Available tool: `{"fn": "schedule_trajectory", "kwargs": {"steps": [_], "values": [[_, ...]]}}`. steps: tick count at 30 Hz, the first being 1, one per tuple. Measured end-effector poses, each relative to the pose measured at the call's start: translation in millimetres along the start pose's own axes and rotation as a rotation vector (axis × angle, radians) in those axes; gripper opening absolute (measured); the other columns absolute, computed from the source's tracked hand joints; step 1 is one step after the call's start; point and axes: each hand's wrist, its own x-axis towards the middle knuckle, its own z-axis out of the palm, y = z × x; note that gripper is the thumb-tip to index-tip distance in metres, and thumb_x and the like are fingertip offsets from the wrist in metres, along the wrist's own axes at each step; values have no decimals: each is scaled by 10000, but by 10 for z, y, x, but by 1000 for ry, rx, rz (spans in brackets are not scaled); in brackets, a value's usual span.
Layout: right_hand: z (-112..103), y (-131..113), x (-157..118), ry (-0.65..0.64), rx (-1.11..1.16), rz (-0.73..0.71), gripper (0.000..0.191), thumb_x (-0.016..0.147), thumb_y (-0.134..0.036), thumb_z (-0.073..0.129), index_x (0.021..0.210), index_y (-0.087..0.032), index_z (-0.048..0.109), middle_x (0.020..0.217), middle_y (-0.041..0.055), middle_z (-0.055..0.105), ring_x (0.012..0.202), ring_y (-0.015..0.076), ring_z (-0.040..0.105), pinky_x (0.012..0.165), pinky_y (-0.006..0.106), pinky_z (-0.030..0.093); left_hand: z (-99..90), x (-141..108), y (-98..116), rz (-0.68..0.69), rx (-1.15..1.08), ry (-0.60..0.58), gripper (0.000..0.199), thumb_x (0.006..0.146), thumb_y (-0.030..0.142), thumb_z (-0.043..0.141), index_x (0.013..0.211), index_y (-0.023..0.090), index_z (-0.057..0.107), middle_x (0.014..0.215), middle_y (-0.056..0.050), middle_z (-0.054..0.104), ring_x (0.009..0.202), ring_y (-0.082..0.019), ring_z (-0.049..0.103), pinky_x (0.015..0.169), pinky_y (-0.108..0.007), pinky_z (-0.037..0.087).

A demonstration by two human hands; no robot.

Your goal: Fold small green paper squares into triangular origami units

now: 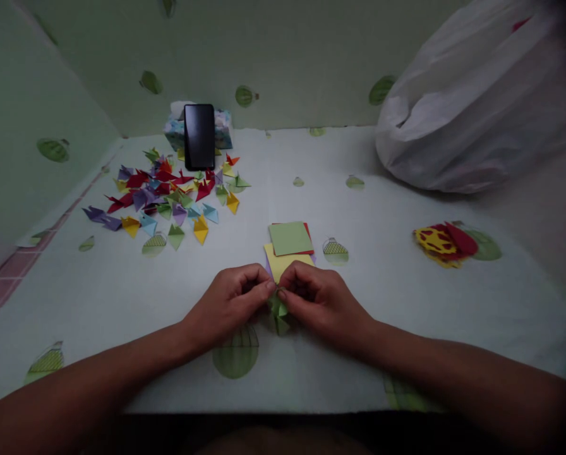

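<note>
Near the middle of the table, a partly folded light green origami paper (279, 316) is pinched between both hands. My left hand (238, 297) grips its upper left edge between thumb and forefinger. From the other side, my right hand (318, 300) pinches it close by, the two thumbs almost meeting. The fingers hide the paper's top part. Just beyond the hands lie square sheets: a green sheet (291, 238) over a red one, and a yellow sheet (283, 265) with a purple edge showing beneath.
Many small folded paper figures (169, 196) in several colours spread over the back left. A dark phone (199, 136) leans against a tissue box (223, 126). Red and yellow cut-out pieces (439, 243) lie at right. A large white plastic bag (453, 120) fills the back right corner.
</note>
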Motion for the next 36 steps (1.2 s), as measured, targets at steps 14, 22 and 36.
{"fn": "schedule_trajectory", "kwargs": {"steps": [14, 22, 36], "values": [[-20, 4, 2, 57, -27, -30, 151, 842, -161, 598, 708, -176, 531, 622, -41, 518, 564, 87, 439, 520, 223, 343, -10, 22, 29, -125, -128, -37, 164, 778, 311, 634, 791, 154, 587, 636, 44, 514, 526, -81, 445, 480, -206, 411], [-10, -14, 14, -36, 175, 99, 96, 808, -145, 607, 749, -173, 536, 612, -55, 477, 545, 80, 416, 488, 211, 325, -16, 7, -3, -63, -65, -3, 186, 814, 331, 610, 772, 153, 579, 657, 32, 510, 575, -87, 437, 514, -205, 351], [2, -15, 5, -11, 234, 95, 112, 789, -115, 589, 729, -180, 521, 596, -56, 473, 530, 81, 422, 485, 216, 317, -19, 15, 39, -104, -92, -62, 179, 804, 331, 618, 834, 156, 596, 709, 19, 549, 601, -96, 456, 522, -210, 374]]}}
